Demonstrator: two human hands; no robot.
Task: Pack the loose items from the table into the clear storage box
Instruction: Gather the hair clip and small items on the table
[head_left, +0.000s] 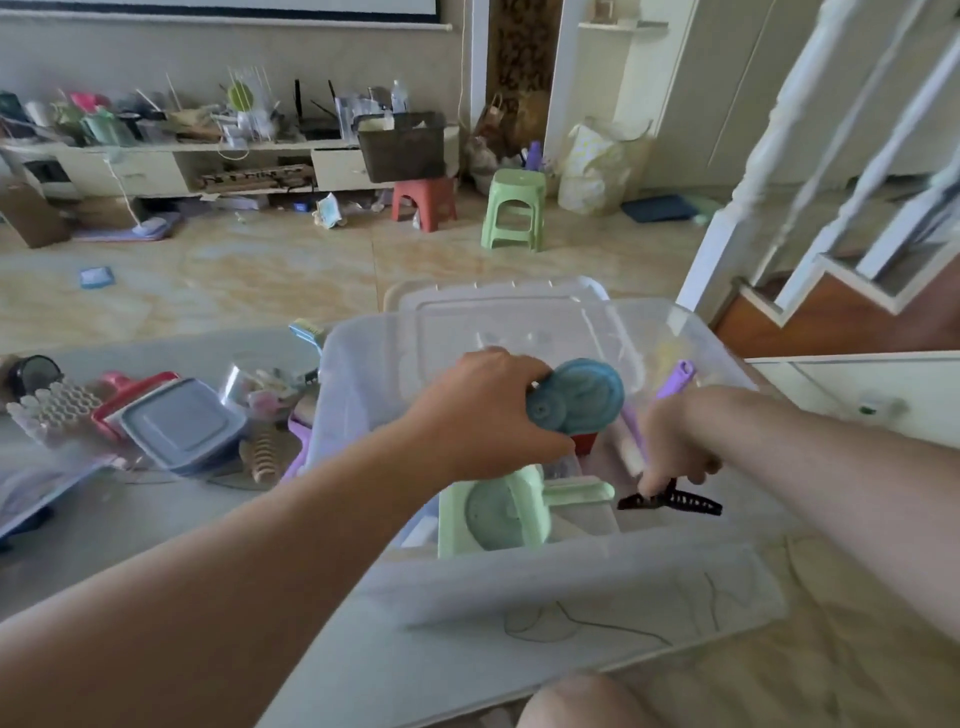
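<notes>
The clear storage box (571, 582) sits on the table in front of me, its lid (498, 306) lying behind it. My left hand (483, 410) is over the box, gripping a round blue plastic gadget (576, 397). My right hand (675, 441) reaches into the box on the right and pinches a black hair clip (675, 501). Inside the box lie a pale green gadget with a round disc (509, 512), a purple tube (675, 376) and a small red piece (584, 441).
Loose items lie on the table at left: a blue-grey container lid (182, 421), a red tray (130, 389), a bundle of clear tubes (52, 410), a beige hair claw (265, 457), a dark cup (34, 371). Stools and stairs stand beyond on the floor.
</notes>
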